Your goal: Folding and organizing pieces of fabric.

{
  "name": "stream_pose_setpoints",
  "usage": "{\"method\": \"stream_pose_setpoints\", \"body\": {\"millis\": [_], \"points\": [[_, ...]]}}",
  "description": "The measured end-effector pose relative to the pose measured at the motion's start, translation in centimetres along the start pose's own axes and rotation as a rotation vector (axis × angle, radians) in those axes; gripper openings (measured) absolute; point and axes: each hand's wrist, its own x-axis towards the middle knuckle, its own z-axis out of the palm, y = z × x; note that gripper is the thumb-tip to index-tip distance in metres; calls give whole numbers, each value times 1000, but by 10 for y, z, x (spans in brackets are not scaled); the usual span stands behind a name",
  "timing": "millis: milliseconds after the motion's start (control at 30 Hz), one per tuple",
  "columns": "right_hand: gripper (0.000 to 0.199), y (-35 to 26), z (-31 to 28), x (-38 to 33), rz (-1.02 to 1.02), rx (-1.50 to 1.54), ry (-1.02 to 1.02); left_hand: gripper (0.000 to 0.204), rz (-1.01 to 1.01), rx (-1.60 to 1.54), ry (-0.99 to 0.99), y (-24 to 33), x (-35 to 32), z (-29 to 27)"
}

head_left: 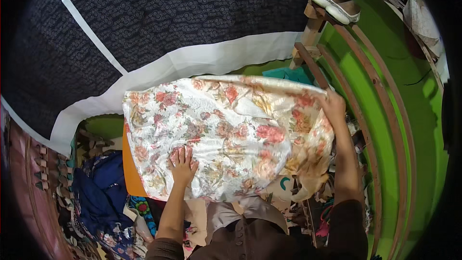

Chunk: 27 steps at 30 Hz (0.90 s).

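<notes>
A white cloth with red and golden flowers (216, 130) lies spread in front of me over an orange surface (131, 168), which shows only along the cloth's left side. My left hand (182, 162) rests flat on the cloth with its fingers spread. At the far right corner, my right hand (333, 105) grips the edge of the same cloth, and its fingertips are partly hidden. Below that hand the fabric hangs in loose, shadowed folds on the right. The far edge looks folded or rolled over.
Dark patterned fabric with a white border (202, 14) hangs across the far side. Wooden rails (375, 77) run along the green wall at right, with white shoes (335, 9) on top. A pile of blue clothes (103, 188) lies at lower left.
</notes>
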Motion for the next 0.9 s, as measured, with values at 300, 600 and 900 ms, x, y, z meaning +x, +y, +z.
{"method": "stream_pose_setpoints", "body": {"millis": [300, 600, 900], "points": [[43, 0, 114, -56, -104, -104, -150, 69, -169, -122, 1, 54, -5, 16], [54, -62, 164, -148, 83, 50, -335, 66, -238, -180, 44, 83, -26, 16], [54, -18, 188, -87, 185, -275, -189, 64, -239, -152, 75, 81, -29, 15]]}}
